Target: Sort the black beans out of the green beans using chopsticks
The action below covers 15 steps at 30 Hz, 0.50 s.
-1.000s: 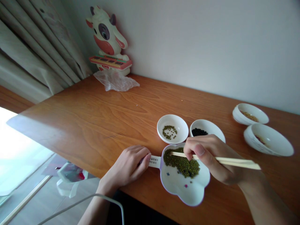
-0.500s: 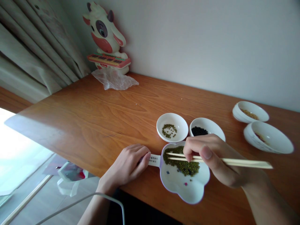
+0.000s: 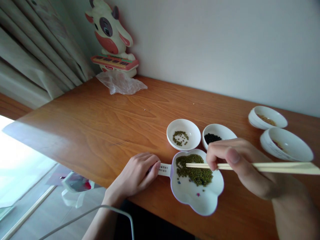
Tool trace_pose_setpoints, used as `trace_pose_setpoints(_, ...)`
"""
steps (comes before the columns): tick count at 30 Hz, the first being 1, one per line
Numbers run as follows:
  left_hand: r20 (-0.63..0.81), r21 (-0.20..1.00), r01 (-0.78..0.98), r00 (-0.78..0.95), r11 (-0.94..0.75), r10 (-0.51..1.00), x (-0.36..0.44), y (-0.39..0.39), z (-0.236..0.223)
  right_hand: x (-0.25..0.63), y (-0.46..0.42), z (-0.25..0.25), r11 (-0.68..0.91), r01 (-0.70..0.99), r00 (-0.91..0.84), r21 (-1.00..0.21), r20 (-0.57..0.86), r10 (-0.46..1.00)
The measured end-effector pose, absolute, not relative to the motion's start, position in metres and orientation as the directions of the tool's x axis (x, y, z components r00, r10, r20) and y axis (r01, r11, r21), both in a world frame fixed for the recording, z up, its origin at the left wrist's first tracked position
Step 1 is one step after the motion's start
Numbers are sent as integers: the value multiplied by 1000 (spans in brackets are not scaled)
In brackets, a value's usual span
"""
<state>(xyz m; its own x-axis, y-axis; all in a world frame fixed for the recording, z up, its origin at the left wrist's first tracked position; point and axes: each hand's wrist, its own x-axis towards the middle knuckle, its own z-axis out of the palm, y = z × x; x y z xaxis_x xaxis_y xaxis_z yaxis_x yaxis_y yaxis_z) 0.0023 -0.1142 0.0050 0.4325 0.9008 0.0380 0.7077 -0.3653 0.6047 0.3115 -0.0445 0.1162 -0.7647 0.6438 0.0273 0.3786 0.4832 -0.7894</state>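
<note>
My left hand (image 3: pixel 140 171) is closed round the handle of a white, purple-rimmed, flower-shaped dish (image 3: pixel 200 201). A pile of small green beans (image 3: pixel 197 171) lies in its upper part. Over the dish's right side, my right hand (image 3: pixel 242 163) grips a pair of pale chopsticks (image 3: pixel 272 167). Their tips are close together above or among the green beans; whether they pinch one I cannot tell. Behind the dish stands a white bowl (image 3: pixel 192 135) with some green beans. Beside it, a second white bowl (image 3: pixel 226 131) holds black beans (image 3: pixel 212 138), its front partly covered by my right hand.
Two more white bowls, one with yellowish bits (image 3: pixel 266 119) and one with a few dark reddish bits (image 3: pixel 278 144), stand at the right. A cow-shaped toy keyboard (image 3: pixel 113 61) and a crumpled plastic bag (image 3: pixel 122 83) are at the back left. A cable (image 3: pixel 112 209) crosses the lower left.
My right hand has shifted right with the chopsticks, and their tips have drawn together and moved right over the green beans. My left hand stays on the handle.
</note>
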Motion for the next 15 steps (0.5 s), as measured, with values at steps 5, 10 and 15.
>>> trace_pose_setpoints(5, 33, 614, 703, 431, -359, 902, 3, -114, 5, 312, -47, 119, 490, 370, -793, -789, 7, 609)
trace_pose_setpoints(10, 27, 614, 703, 435, -359, 900, 3, -114, 5, 304, -46, 118, 494, 370, -801, -786, 0, 599)
trace_pose_setpoints(15, 25, 611, 704, 439, -361, 898, 2, -113, 5, 300, -47, 118, 498, 388, -800, -775, -15, 600)
